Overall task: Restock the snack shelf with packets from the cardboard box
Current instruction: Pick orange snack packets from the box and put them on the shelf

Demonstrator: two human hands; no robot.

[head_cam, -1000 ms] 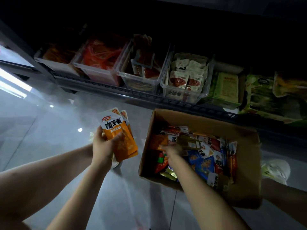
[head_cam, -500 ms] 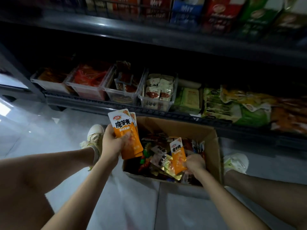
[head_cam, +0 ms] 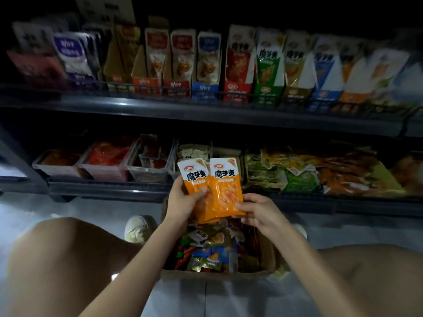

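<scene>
My left hand [head_cam: 183, 202] grips a small stack of orange snack packets [head_cam: 196, 179] above the cardboard box [head_cam: 217, 276]. My right hand [head_cam: 256, 210] pinches the lower right corner of another orange packet [head_cam: 226, 188] laid against that stack. The box sits on the floor between my knees and holds several mixed packets [head_cam: 210, 250]. Behind my hands runs the low shelf [head_cam: 105, 191], and the upper shelf [head_cam: 206, 113] carries upright display boxes of packets.
Clear bins [head_cam: 103, 165] with red snacks stand on the low shelf at left; loose green and orange bags [head_cam: 320, 172] lie at right. My shoe [head_cam: 139, 227] is left of the box. Pale tiled floor [head_cam: 34, 209] lies around me.
My right hand lifted an orange packet out of the box and brought it against the stack in my left hand. The view tilted up, showing the upper shelf.
</scene>
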